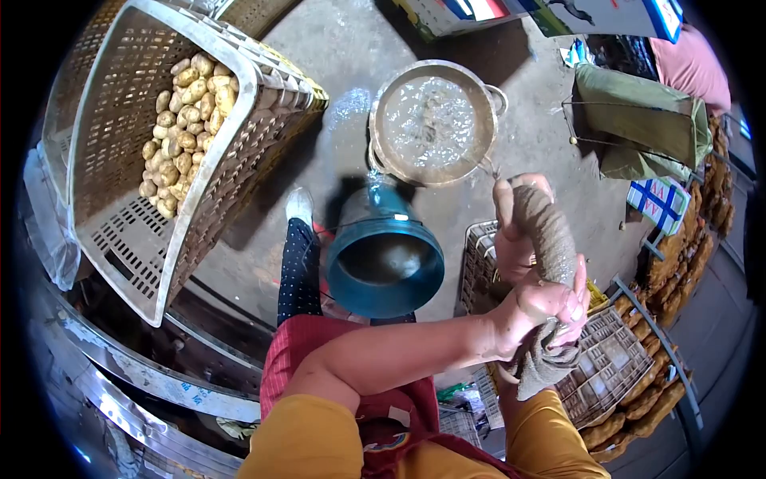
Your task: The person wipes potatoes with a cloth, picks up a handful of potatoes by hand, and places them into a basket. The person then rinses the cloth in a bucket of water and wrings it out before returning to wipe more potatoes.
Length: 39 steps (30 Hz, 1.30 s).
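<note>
A wet grey-brown cloth [546, 231] is twisted into a thick rope between my two hands, and its loose end hangs below. My left hand [538, 311] reaches across my body and is wrapped round the lower part of the cloth. Further up, my right hand [515, 227] is closed round the other end. Ahead of me on the floor, a round metal basin [378, 132] with side handles holds murky, rippling water. A teal bucket [383, 300] stands nearer to me, tilted, with some cloudy liquid visible inside.
On the left, a large plastic crate [171, 263] contains many potatoes [187, 128]. Brown root-like produce [666, 319] lines the right side, beside a pale woven basket [610, 363]. A green bag [630, 104] and cardboard boxes [459, 16] are further ahead. Wet concrete floor [335, 40] surrounds the basin.
</note>
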Tool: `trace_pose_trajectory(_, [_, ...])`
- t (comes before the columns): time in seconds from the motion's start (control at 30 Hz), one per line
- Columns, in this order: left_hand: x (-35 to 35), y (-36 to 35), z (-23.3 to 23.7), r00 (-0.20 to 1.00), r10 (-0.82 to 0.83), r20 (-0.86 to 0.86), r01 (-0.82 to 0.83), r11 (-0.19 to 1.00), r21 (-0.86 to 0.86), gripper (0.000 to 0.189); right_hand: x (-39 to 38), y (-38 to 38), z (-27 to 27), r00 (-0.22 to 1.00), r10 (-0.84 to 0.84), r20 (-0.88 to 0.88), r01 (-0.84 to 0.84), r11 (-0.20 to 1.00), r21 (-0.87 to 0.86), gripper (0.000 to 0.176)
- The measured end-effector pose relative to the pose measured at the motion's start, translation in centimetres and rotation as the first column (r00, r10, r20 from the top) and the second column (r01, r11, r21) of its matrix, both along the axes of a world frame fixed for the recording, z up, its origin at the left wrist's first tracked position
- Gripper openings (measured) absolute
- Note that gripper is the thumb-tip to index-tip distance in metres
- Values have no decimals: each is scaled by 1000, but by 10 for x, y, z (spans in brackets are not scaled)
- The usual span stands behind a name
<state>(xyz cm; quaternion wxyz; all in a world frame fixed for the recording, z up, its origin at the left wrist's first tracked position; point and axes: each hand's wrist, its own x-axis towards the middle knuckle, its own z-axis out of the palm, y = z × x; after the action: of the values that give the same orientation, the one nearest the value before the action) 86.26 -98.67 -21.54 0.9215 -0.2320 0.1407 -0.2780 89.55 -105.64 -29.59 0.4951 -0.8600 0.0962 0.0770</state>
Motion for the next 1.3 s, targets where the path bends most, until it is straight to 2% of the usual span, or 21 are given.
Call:
trace_pose_trajectory(0.13, [10, 2, -5, 997, 72, -13, -71, 997, 27, 14, 1, 16, -12, 999, -36, 33, 36, 999, 18, 13])
trace_pose_trajectory(0.27, [13, -9, -22, 989, 139, -39, -143, 984, -111, 19, 3, 25, -23, 997, -41, 64, 40, 999, 21, 12])
trace_pose_trajectory(0.4, [18, -14, -38, 972, 236, -14, -236, 968, -80, 24, 5, 36, -35, 995, -41, 92, 38, 999, 26, 12])
trace_pose_trajectory(0.7, [18, -22, -67, 968, 248, -49, -252, 960, -124, 30, 8, 52, -48, 991, -10, 135, 8, 1000, 18, 12])
trace_pose_trajectory(0.8, [19, -17, -63, 974, 206, -100, -218, 965, -144, 29, 15, 57, -49, 977, 57, 206, -51, 998, -34, 12])
trace_pose_trajectory(0.87, [21, -19, -67, 965, 262, -19, -261, 950, -171, 28, 22, 54, -55, 914, 208, 347, -152, 971, -182, 11])
trace_pose_trajectory(0.93, [24, -12, -63, 958, 286, 24, -279, 948, -150, 24, 23, 57, -50, 917, 220, 333, -171, 970, -170, 9])
trace_pose_trajectory(0.97, [26, -9, -56, 976, 202, -81, -209, 975, -83, 18, 23, 59, -43, 964, 136, 227, -126, 990, -60, 8])
trace_pose_trajectory(1.0, [27, -5, -57, 981, 184, -59, -187, 982, -39, 17, 21, 57, -37, 987, 106, 120, -107, 994, 0, 5])
trace_pose_trajectory(1.03, [28, 0, -60, 986, 162, -34, -162, 987, 0, 16, 20, 55, -31, 997, 75, 9, -76, 996, 53, 12])
trace_pose_trajectory(1.07, [27, 7, -62, 988, 119, -98, -120, 993, -4, 14, 19, 53, -25, 994, 46, -102, -36, 995, 95, 20])
trace_pose_trajectory(1.1, [25, 12, -60, 977, 109, -183, -61, 966, 251, 14, 18, 45, -21, 989, 54, -137, -31, 985, 168, 25])
trace_pose_trajectory(1.13, [20, 18, -72, 993, 79, -92, -64, 985, 163, 11, 18, 37, -20, 984, 63, -164, -21, 970, 244, 30])
trace_pose_trajectory(1.23, [21, 49, -79, 999, -21, 33, 12, 969, 245, 6, 25, 20, -17, 961, 107, -256, 20, 894, 448, 44])
trace_pose_trajectory(1.27, [27, 55, -79, 996, -92, -18, 91, 900, 427, 7, 26, 15, -14, 945, 129, -301, 47, 856, 515, 49])
trace_pose_trajectory(1.3, [35, 63, -77, 990, -138, -22, 129, 846, 517, 8, 27, 10, -12, 928, 152, -340, 77, 815, 574, 54])
